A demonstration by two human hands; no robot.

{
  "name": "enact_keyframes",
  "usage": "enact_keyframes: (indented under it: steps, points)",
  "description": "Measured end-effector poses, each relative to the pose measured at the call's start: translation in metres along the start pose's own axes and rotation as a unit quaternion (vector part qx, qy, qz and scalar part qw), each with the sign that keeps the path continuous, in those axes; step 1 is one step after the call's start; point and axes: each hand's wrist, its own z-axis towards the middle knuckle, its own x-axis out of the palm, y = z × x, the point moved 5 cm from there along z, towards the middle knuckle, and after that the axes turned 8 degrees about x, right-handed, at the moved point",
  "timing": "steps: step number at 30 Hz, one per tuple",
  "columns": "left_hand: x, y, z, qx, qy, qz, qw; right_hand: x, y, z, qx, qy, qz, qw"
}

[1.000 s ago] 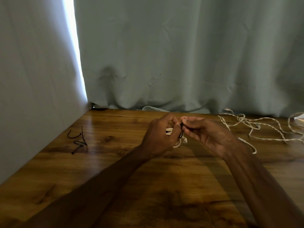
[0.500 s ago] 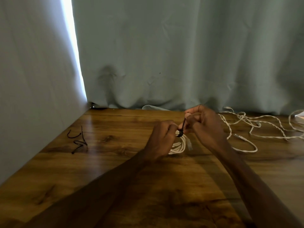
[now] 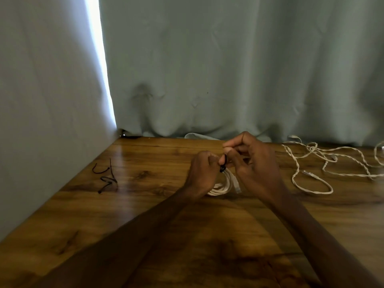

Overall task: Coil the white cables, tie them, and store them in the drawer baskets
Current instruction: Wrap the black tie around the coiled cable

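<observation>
Two hands meet over one coiled white cable (image 3: 223,187), just right of centre on the wooden surface (image 3: 145,204); the coil's lower loops rest on the wood and its top is lifted into the hands. Left hand (image 3: 204,173) sits at 10 o'clock of the coil, fingers (image 3: 212,159) curled tight, grasping the bunched loops at their top. Right hand (image 3: 255,163) sits at 1 o'clock of the coil, thumb and forefinger pinching the free end of a black tie (image 3: 222,168) wrapped round the loops, the other fingers loosely curled. Step in hand, my read: cinching the tie; coiling looks done for this cable, storing not begun. To do it well, the left hand should hold the loops stacked so none slips out under the wrap, while the right pulls the tie end toward 12 o'clock, steady, no jerk; a tie this thin could slide out of the pinch. Cable plug (image 3: 238,187) hangs free at 4 o'clock of the coil; best kept outside the wrap. Knot closed or not: too small to tell. Loose white cables (image 3: 311,161) lie tangled at 3 o'clock, well apart from the hands, uncoiled. Spare black ties (image 3: 106,177) lie at 9 o'clock, near the curtain (image 3: 41,121).
</observation>
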Motion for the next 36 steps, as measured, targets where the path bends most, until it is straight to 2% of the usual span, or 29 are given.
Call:
enact_keyframes:
  steps: [5,8,10,13,17,22,29,33,36]
  points:
    - [0.023,-0.018,-0.013,-0.030,0.065,-0.075,0.995,-0.016,-0.029,0.011,0.117,-0.064,0.076,0.988]
    - [0.032,-0.027,-0.025,-0.084,0.051,-0.091,0.991,-0.019,-0.044,0.013,0.167,-0.072,0.101,0.978]
    - [0.033,-0.035,-0.030,-0.089,0.042,-0.098,0.990,-0.019,-0.052,0.014,0.201,-0.068,0.114,0.971]
    - [0.035,-0.041,-0.037,-0.060,0.059,-0.074,0.994,-0.014,-0.063,0.012,0.247,-0.039,0.130,0.959]
    - [0.033,-0.036,-0.038,-0.047,0.055,-0.026,0.997,-0.006,-0.068,0.011,0.263,-0.006,0.111,0.958]
    - [0.024,-0.034,-0.030,-0.047,0.039,0.018,0.998,-0.008,-0.068,0.015,0.279,0.026,0.174,0.944]
    - [0.014,-0.019,-0.019,-0.080,0.008,0.017,0.997,-0.005,-0.076,0.010,0.351,0.130,0.291,0.881]
    - [0.012,-0.019,-0.017,-0.087,0.013,0.026,0.996,-0.001,-0.077,0.008,0.328,0.165,0.217,0.904]
    - [0.012,-0.018,-0.017,-0.083,0.018,0.018,0.996,0.000,-0.073,0.011,0.296,0.126,0.190,0.928]
